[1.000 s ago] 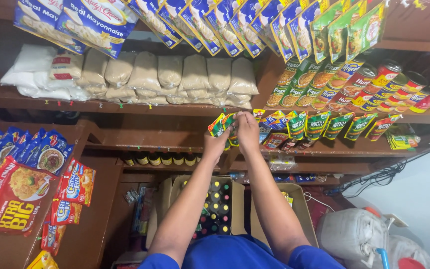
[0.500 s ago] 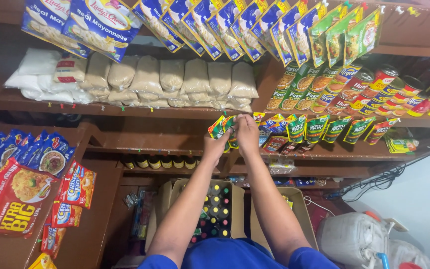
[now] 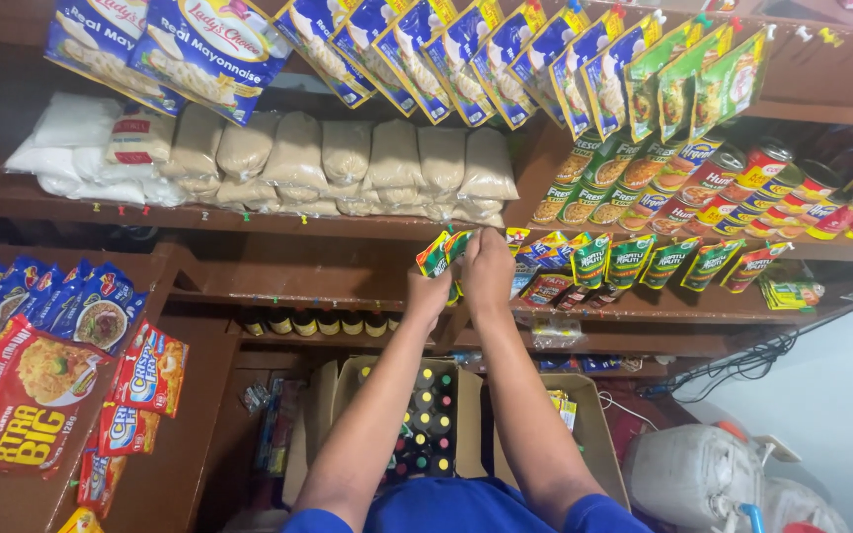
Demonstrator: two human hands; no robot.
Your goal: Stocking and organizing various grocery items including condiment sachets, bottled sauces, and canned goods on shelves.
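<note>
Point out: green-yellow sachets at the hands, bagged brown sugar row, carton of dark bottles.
green-yellow sachets (image 3: 434,255), head view, front of left sachet.
bagged brown sugar row (image 3: 348,153), head view, a middle bag.
carton of dark bottles (image 3: 468,415), head view, right wall.

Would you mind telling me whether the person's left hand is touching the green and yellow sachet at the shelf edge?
Touching: the head view shows the left hand gripping the green and yellow sachet.

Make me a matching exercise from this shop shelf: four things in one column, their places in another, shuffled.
1. sachets
2. brown sugar bags
3. cans
4. bottles

A. in a cardboard box below the arms
B. stacked on the upper shelf, left of the cans
C. held by the left hand and right hand at the shelf edge
D. lined up on the shelf at right

Pairs: 1-C, 2-B, 3-D, 4-A
</note>
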